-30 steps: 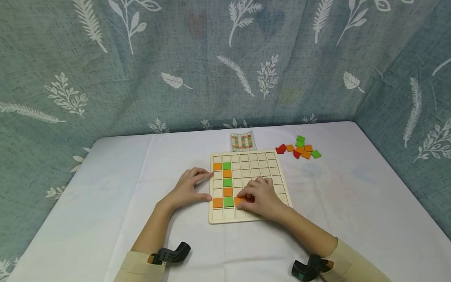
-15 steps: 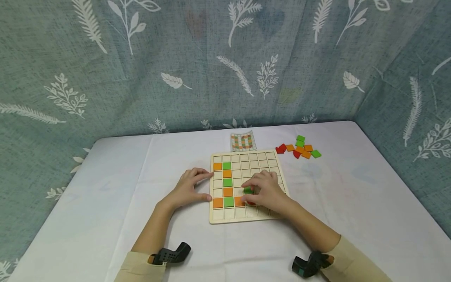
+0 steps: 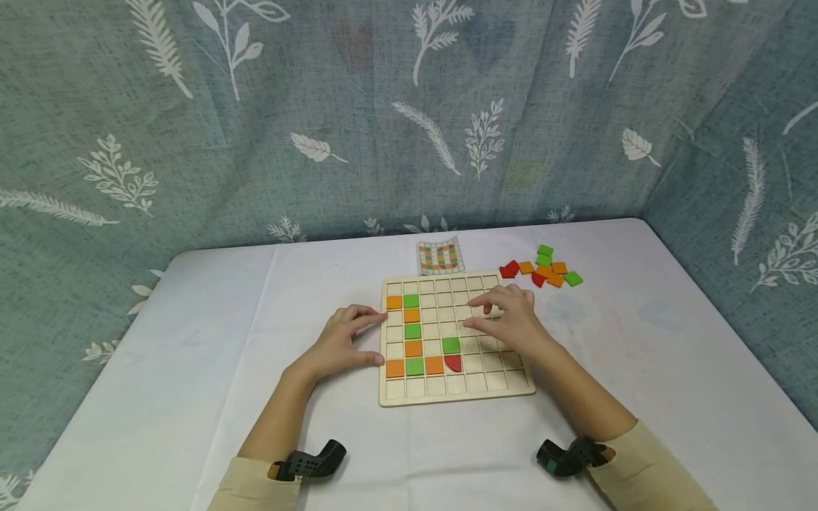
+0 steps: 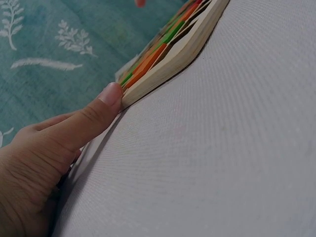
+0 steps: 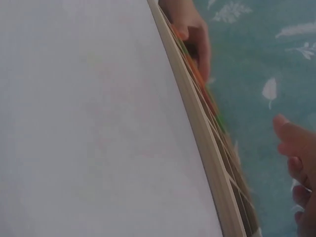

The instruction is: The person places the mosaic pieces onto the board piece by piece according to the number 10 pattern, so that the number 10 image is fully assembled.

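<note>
A wooden grid board (image 3: 456, 399) lies on the white table, with orange and green square tiles in its left columns. My left hand (image 3: 339, 344) touches the board's left side, thumb and fingers spread along the edge; in the left wrist view the thumb (image 4: 96, 111) meets the corner region. Over the board's right half, my right hand (image 3: 516, 323) hovers with thumb and forefinger apart and nothing between them. A green tile (image 3: 451, 345) sits in the grid just above a red quarter-round tile (image 3: 453, 363), which is right of an orange tile (image 3: 434, 365).
Behind the board lies a printed pattern card (image 3: 441, 256) with a coloured grid. Several loose tiles are scattered past the board's far right corner, among them a green one (image 3: 573, 279) and an orange one (image 3: 526, 267). A patterned cloth (image 3: 358, 177) hangs behind the table.
My right hand has lifted away from the lower middle cells and moved up and to the right, uncovering the green tile and the red quarter-round. My left hand stays put.
</note>
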Demonstrator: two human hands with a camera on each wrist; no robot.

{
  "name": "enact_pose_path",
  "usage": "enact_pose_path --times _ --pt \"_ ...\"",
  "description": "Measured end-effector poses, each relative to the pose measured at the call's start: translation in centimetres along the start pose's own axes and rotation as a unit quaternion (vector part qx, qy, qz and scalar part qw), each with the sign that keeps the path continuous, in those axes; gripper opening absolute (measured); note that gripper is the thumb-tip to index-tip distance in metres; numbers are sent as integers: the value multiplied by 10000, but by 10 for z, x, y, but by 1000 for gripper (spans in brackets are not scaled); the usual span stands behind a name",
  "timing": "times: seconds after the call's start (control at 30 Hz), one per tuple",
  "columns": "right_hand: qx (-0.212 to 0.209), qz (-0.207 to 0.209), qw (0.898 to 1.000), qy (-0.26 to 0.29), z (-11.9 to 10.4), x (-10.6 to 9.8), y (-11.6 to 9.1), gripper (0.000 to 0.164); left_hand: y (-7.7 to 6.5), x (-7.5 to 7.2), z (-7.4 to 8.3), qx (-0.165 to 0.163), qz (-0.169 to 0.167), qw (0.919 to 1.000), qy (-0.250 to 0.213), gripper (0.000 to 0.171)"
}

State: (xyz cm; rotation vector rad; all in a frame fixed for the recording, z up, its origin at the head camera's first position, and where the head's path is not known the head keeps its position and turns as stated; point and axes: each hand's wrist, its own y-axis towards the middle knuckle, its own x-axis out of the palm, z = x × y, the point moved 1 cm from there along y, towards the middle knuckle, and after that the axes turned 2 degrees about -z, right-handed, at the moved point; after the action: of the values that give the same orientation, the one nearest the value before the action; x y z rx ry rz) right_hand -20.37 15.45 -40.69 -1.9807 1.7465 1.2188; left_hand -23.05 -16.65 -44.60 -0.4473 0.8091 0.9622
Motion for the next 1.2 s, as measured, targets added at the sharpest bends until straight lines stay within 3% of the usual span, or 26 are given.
enact_pose_path --times 0.43,0.67,0.93,1.2 --pt "824 410 9955 238 25 -24 4 35 0 0 -1 8 11 10000 31 83" --pt "1085 848 9903 155 46 -42 3 32 0 1 -2 64 18 10000 20 83" --pt "1791 1438 9733 -11 67 -64 -2 37 1 0 -3 120 35 9999 6 81" --pt "2347 1670 9573 -226 88 -71 -11 39 2 1 -3 138 14 9999 47 81"
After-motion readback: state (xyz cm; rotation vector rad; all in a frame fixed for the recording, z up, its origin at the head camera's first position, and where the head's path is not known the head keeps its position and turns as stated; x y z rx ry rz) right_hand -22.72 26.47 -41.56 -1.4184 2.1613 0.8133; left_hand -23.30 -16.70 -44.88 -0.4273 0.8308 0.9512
